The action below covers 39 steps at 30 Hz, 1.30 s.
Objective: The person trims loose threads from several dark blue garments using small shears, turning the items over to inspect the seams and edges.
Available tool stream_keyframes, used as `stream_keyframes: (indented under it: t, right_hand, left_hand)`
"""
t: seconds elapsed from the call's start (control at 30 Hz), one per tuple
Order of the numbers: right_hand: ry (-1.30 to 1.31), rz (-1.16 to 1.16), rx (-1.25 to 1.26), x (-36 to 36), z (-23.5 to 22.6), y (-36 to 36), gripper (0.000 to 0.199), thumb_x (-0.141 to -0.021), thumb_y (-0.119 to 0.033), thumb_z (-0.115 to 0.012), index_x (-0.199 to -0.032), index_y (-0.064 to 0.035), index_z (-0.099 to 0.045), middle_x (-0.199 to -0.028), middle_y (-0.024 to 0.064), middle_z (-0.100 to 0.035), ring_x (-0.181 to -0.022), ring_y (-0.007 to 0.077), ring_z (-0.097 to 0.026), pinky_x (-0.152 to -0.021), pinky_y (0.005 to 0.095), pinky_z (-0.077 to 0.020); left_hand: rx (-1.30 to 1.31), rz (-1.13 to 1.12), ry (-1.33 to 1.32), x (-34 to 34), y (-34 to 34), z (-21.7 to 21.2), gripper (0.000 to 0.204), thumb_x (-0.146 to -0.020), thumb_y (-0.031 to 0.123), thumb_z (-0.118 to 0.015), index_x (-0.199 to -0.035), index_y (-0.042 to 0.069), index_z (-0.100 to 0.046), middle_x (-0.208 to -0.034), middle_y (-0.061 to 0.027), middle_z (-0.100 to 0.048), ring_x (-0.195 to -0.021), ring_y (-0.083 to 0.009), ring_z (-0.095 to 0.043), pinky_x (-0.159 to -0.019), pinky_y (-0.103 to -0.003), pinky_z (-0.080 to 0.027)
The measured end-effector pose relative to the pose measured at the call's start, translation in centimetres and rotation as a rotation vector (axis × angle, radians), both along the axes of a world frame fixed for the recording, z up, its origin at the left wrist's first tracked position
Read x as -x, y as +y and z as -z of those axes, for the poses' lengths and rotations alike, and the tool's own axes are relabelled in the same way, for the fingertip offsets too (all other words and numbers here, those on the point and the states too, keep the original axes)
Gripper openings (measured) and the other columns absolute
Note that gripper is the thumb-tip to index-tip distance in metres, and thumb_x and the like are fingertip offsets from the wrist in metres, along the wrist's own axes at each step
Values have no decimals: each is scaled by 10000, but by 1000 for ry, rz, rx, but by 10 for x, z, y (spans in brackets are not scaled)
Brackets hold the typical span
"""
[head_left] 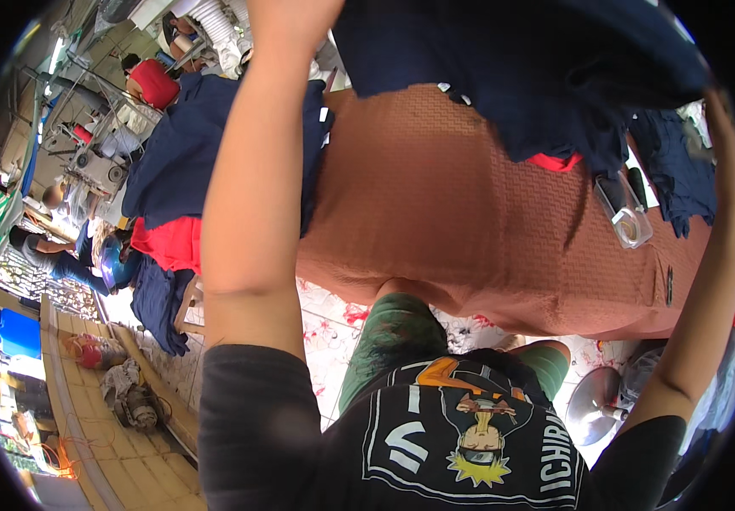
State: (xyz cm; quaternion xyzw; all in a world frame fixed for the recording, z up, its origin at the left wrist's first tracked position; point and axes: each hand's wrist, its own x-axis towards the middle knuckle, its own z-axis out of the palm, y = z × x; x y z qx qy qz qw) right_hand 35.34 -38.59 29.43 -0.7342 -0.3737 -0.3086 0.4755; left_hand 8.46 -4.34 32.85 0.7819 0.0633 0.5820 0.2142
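Observation:
Both my arms reach forward over a table with a brown textured cover [418, 187]. A large navy garment [504, 51] spreads across the far side, its right part raised off the cover. My right hand [717, 115] is at the garment's right edge and appears closed on it, though its fingers are mostly hidden. My left hand [295, 15] lies at the upper rim beside the garment's left end; its fingers are cut off by the picture. A bit of red cloth [555, 161] shows under the garment's near edge.
Navy garments [175, 162] and a red one [171, 244] are piled at left. On the right are a clear plastic box [625, 217], a small dark tool [670, 285] and more navy cloth [678, 170]. A person in red [154, 83] sits far left near sewing machines [99, 170].

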Motion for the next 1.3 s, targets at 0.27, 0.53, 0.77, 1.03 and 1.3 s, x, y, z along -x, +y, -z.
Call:
stream_keyframes:
  t: [0.27,0.53,0.77,1.03,1.3]
  right_hand:
    - [658,-420,61,96,171,-27,282,-790,42,-593,-1058,-26,-649,-1034,-2,-607,-797,45,-506,-742,205,-429]
    - [931,-317,215,73,297,-7,161,-816,-76,-712,-967,-30,-682,-848,-5,-662,-780,67,-571,-723,224,-461]
    - [836,-284,228,79,289,-7,151,-845,-21,-670,-994,-8,-651,-889,-7,-644,-803,61,-575,-747,207,-458]
    - [656,-80,166,125,269,-14,277,-770,-109,-760,-1033,-63,-688,-899,38,-642,-751,128,-576,-702,276,-471]
    - [815,-244,82,148,274,5,185,-820,-127,-745,-925,14,-684,-795,27,-626,-729,83,-548,-660,232,-444]
  left_hand:
    - [51,-145,418,51,-23,221,251,-748,92,-607,-982,178,-633,-1111,71,-673,-1276,-206,-500,-1103,-632,-117]
    - [434,35,828,49,-8,290,326,-814,222,-633,-1140,222,-649,-1325,-8,-573,-1336,-297,-405,-1093,-642,-56]
    - [86,356,609,-13,-125,268,282,-803,158,-707,-1081,130,-670,-1179,-24,-640,-1160,-247,-534,-1023,-390,-353]
    - [-154,458,658,-54,-166,292,333,-790,164,-723,-1120,163,-676,-1054,-14,-673,-1038,-236,-589,-896,-353,-428]
    - [281,571,650,-56,-177,295,226,-817,72,-702,-1042,91,-707,-940,-52,-684,-804,-148,-646,-741,-272,-495]
